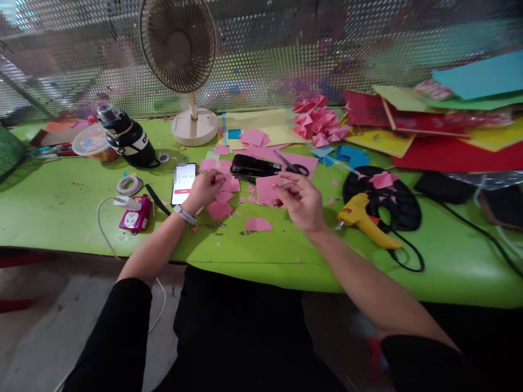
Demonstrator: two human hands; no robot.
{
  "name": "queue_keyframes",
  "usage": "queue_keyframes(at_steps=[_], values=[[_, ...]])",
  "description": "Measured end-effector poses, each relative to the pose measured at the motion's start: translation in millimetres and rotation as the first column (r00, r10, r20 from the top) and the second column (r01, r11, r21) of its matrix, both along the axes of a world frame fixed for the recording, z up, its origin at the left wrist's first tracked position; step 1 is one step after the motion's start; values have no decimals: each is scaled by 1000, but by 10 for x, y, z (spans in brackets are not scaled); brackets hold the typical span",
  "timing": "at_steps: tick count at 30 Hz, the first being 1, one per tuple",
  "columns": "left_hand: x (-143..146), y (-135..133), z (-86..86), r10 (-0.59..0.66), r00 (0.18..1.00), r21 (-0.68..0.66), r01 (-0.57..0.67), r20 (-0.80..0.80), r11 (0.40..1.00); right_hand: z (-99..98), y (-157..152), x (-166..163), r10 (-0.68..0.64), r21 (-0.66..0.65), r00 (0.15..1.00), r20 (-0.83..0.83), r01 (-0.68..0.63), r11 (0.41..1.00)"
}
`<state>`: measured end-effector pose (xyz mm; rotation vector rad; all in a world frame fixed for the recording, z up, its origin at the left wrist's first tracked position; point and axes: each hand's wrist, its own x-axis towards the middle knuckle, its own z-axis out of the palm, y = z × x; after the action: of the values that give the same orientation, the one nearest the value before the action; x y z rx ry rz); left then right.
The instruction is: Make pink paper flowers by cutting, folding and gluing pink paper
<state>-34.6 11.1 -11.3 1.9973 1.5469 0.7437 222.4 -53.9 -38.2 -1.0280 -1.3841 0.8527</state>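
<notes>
My left hand (203, 189) pinches a small pink paper piece (221, 178) above a scatter of pink paper squares (219, 209) on the green table (61, 207). A white watch sits on that wrist. My right hand (301, 200) holds a larger pink paper square (267, 189) by its right edge, fingers curled round it. Between and behind the hands lie a black case (253, 165) and black-handled scissors (293, 166). One loose pink piece (258, 224) lies nearer the table's front edge.
A phone (183, 176) with a lit screen lies left of my left hand. A yellow glue gun (365, 220) with black cord lies to the right. Behind stand a fan (180, 60), a black bottle (127, 137), folded pink paper flowers (318, 121) and stacked coloured card (449, 125). Tape rolls (129, 185) and a pink charger (134, 216) sit left.
</notes>
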Motion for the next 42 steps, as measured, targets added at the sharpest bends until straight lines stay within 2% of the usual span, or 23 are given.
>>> queue_keyframes(at_steps=[4, 7, 8, 9, 10, 11, 12, 13, 14, 16, 22, 26, 30, 34, 37, 42], values=[[-9, 20, -76, 30, 996, 115, -20, -80, 993, 13, -42, -33, 38, -50, 999, -10, -38, 998], [40, -33, -27, 26, 1000, 313, -23, -4, 950, 50, -71, -47, 44, -68, 999, -18, -45, 997], [68, -68, 1, -2, 999, 340, -14, 46, 940, 60, -77, -49, 39, -76, 999, -16, -40, 996], [102, -111, 28, -49, 992, 315, 10, 115, 949, 67, -81, -51, 37, -84, 999, -9, -38, 996], [140, -161, 50, -105, 973, 230, 56, 207, 972, 70, -85, -53, 44, -93, 999, 2, -44, 995], [180, -214, 63, -186, 931, 89, 166, 314, 982, 69, -89, -55, 60, -102, 998, 17, -58, 993], [221, -266, 65, -236, 866, -50, 286, 440, 957, 64, -93, -56, 85, -113, 996, 34, -81, 990], [259, -314, 57, -235, 794, -159, 381, 560, 911, 57, -96, -57, 116, -123, 992, 53, -109, 986], [293, -354, 41, -207, 731, -225, 445, 650, 867, 50, -100, -56, 142, -128, 987, 71, -132, 983], [342, -404, -3, -139, 660, -285, 492, 738, 823, 41, -106, -46, 191, -129, 977, 97, -178, 976], [363, -395, -36, 39, 581, -395, 501, 813, 770, 105, -126, 19, 392, -135, 911, 128, -375, 917], [361, -382, -31, 60, 561, -412, 528, 826, 743, 128, -122, -1, 315, -23, 904, 290, -322, 946], [369, -397, -44, 98, 575, -466, 539, 812, 702, 93, -89, -45, 263, 96, 928, 265, -297, 950], [361, -422, -37, 46, 565, -433, 575, 824, 694, 57, -73, -57, 193, 50, 960, 205, -207, 977], [360, -434, -21, 23, 566, -424, 591, 824, 687, 54, -79, -74, 125, 68, 971, 206, -142, 988], [366, -443, -11, -2, 564, -415, 611, 826, 674, 30, -94, -110, 116, 52, 975, 190, -129, 990]])
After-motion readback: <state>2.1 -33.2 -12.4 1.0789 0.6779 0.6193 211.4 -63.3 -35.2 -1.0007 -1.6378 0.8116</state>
